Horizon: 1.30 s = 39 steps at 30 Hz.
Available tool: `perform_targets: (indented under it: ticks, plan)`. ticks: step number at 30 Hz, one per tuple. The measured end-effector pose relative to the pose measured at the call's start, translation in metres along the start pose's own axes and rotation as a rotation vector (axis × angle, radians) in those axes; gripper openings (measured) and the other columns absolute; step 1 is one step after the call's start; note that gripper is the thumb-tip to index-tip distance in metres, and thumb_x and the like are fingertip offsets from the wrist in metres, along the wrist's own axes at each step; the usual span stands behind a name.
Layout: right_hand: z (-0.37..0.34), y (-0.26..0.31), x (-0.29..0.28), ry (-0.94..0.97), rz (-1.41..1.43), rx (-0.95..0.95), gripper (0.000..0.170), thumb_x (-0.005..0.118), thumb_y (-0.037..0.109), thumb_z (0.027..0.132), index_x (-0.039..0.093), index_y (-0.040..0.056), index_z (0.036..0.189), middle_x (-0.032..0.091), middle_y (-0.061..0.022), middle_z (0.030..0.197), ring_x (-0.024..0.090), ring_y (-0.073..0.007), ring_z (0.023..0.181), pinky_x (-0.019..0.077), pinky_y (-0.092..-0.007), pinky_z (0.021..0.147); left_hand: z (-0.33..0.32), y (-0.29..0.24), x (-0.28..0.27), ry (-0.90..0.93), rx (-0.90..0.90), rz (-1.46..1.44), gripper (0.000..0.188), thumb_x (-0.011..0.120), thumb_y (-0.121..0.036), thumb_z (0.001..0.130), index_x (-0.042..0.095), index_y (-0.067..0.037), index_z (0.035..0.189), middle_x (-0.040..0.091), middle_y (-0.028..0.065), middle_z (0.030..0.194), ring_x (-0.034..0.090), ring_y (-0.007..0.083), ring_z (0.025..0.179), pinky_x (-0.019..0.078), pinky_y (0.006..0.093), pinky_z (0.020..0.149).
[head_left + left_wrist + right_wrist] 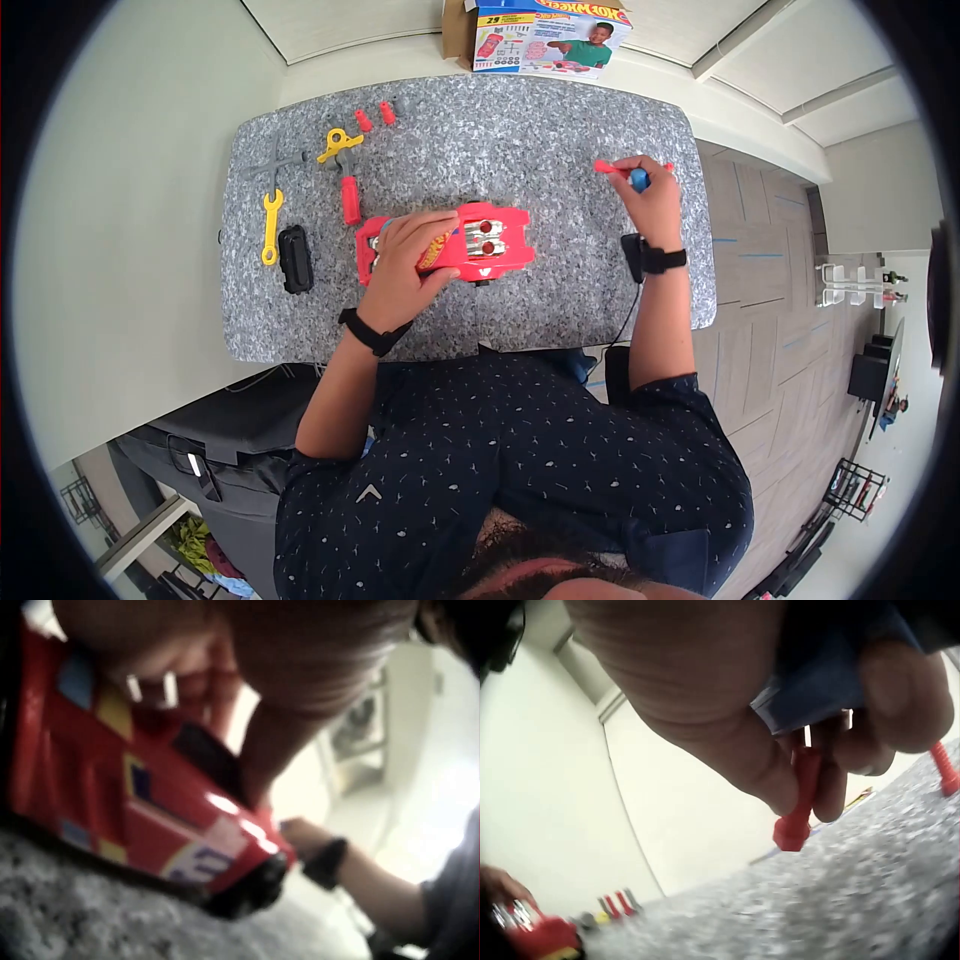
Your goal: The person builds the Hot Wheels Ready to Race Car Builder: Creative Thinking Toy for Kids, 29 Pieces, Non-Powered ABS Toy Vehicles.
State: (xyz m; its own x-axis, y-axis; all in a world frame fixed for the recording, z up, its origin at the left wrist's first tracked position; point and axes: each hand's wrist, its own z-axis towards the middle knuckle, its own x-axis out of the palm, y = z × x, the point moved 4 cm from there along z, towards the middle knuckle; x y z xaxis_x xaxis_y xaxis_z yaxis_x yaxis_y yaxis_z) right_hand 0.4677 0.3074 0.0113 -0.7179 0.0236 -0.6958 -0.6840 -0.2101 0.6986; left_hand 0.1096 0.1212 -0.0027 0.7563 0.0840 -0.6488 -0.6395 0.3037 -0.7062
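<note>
A red toy car (500, 262) with silver engine parts lies in the middle of the table. My left hand (405, 255) grips it from above, fingers over the roof and thumb along the near side. In the left wrist view, the car's red body (161, 847) with stickers fills much of the picture. Over the table's right part, my right hand (655, 205) pinches a red plastic bolt (793, 829) between thumb and fingers, its head pointing down. A blue piece (817, 701) sits within the same hand, mostly hidden by it. Another red bolt (945, 769) stands beyond the fingers.
On the left lie a yellow wrench (271, 228), a black part (295, 259), a grey cross-shaped piece (272, 165), a red-handled hammer (350, 198) and a yellow piece (338, 145). Two red bolts (363, 121) stand farther back. A toy box (545, 40) stands behind the table.
</note>
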Motion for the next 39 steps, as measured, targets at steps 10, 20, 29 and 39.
perform_targets:
  ticks: [10,20,29,39]
  plan:
    - [-0.074,0.119,0.056,0.346,0.733,-0.012,0.019,0.091,0.005,0.095,0.078,0.0036,0.109,0.076,0.0028,0.095,0.065,-0.0032,0.085,0.0520,-0.0230,0.076,0.020,-0.034,0.000,-0.159,-0.069,-0.683,0.046,0.084,0.001,0.098,0.074,0.001,0.142,0.076,0.0154,0.139,0.073,0.0241,0.130,0.0565,0.0391,0.113]
    - [-0.087,0.137,0.078,0.429,0.671,-0.105,0.015,0.087,0.007,0.100,0.078,0.0040,0.112,0.077,0.0013,0.099,0.068,-0.0061,0.090,0.0552,-0.0254,0.081,0.030,-0.033,0.011,-0.242,0.039,-0.837,0.039,0.080,0.010,0.099,0.075,0.005,0.138,0.079,0.0151,0.128,0.078,0.0198,0.117,0.0631,0.0346,0.104]
    - [-0.074,0.128,0.059,0.334,1.050,-0.177,0.028,0.066,0.012,0.114,0.066,0.0031,0.141,0.076,-0.0090,0.126,0.067,-0.0138,0.109,0.0544,-0.0314,0.093,0.032,-0.020,0.000,-0.191,0.052,-0.276,0.034,0.079,0.003,0.097,0.080,-0.003,0.130,0.080,0.0151,0.123,0.079,0.0259,0.110,0.0620,0.0364,0.097]
    - [-0.067,0.160,0.069,0.333,1.173,-0.499,0.019,0.060,0.002,0.114,0.067,0.0001,0.132,0.068,-0.0194,0.139,0.069,-0.0208,0.121,0.0541,-0.0381,0.108,0.032,-0.008,0.018,-0.024,0.001,-0.245,0.033,0.079,0.004,0.092,0.079,-0.003,0.125,0.080,0.0163,0.120,0.078,0.0323,0.107,0.0605,0.0395,0.096]
